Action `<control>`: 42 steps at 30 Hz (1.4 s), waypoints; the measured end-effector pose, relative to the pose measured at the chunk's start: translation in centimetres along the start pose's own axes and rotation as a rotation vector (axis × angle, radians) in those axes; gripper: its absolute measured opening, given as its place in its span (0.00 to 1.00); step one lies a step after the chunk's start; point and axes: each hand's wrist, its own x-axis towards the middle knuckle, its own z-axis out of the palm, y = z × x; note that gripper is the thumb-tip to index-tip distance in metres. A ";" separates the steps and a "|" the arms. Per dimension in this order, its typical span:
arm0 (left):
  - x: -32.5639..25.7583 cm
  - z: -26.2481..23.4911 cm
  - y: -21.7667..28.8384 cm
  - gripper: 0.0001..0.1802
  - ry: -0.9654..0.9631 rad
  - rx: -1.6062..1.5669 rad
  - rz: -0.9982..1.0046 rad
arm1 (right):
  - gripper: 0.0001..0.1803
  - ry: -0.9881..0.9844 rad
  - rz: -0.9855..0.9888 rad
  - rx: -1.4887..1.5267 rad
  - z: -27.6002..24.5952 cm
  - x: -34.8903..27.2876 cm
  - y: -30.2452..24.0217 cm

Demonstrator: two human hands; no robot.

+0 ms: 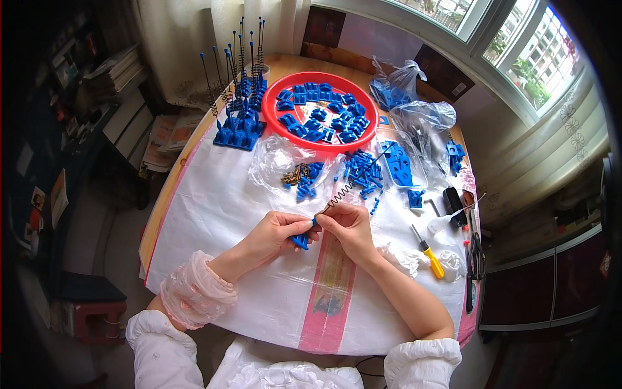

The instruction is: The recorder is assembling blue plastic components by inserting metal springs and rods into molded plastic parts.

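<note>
Thumb and fingers of the left hand (275, 233) are clamped on a blue part (300, 242), which I see just above the white sheet (214, 194); fingers cover much of it, leaving a glossy lower end bare. Close beside, the right hand (350, 230) pinches a spring (341, 194), black and loosely coiled, slanting up and right. I can't tell whether they join. Beyond lie blue pegs (367, 171) and a red tray (271, 109).

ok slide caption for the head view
Left hand holding a blue part, right hand a dark coiled spring; red tray of blue pieces beyond.
</note>
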 end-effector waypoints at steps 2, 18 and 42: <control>0.0 0.0 -0.1 0.14 0.000 -0.005 -0.001 | 0.05 0.000 0.003 -0.003 0.0 0.0 -0.1; -0.1 0.1 0.0 0.14 0.006 0.001 0.002 | 0.05 -0.011 -0.010 -0.001 -0.1 0.0 0.0; 0.1 0.1 -0.6 0.15 0.033 0.007 0.050 | 0.05 -0.014 0.015 -0.013 -0.2 0.0 0.0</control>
